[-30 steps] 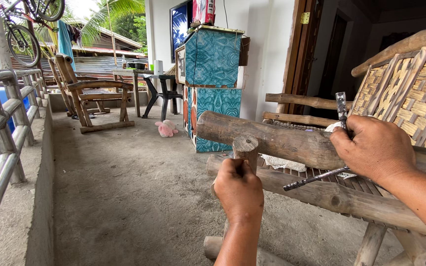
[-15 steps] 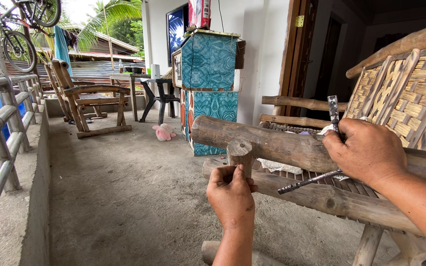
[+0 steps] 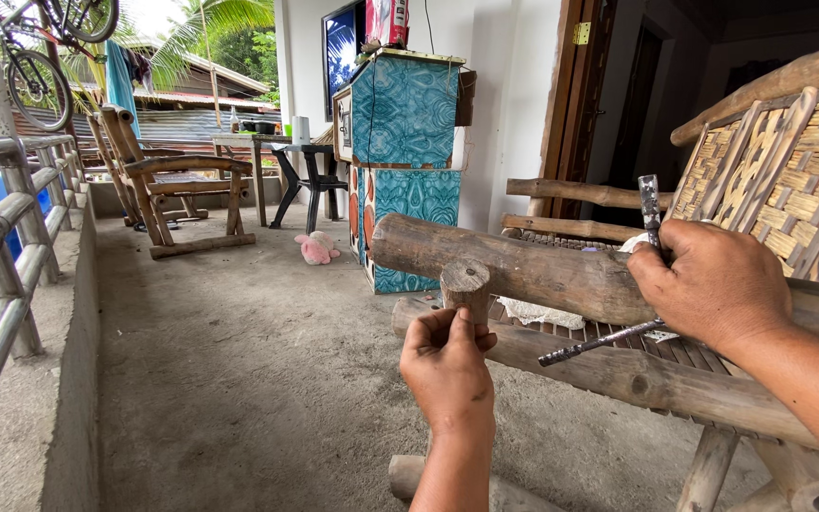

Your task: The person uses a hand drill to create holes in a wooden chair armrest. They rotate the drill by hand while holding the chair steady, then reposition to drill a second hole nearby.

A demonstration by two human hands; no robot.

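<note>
Firmly pinching the post [image 3: 464, 284] under the armrest log [image 3: 523, 270], the left hand [image 3: 447, 365] should keep it plumb while the right hand [image 3: 718, 284], closed on metal rods [image 3: 649, 204], steadies the log

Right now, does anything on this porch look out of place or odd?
Yes: a pink soft toy lies on the bare concrete floor beside the teal cabinet, away from the left hand and right hand at the wooden bench. A bicycle is perched high above the railing.
</note>
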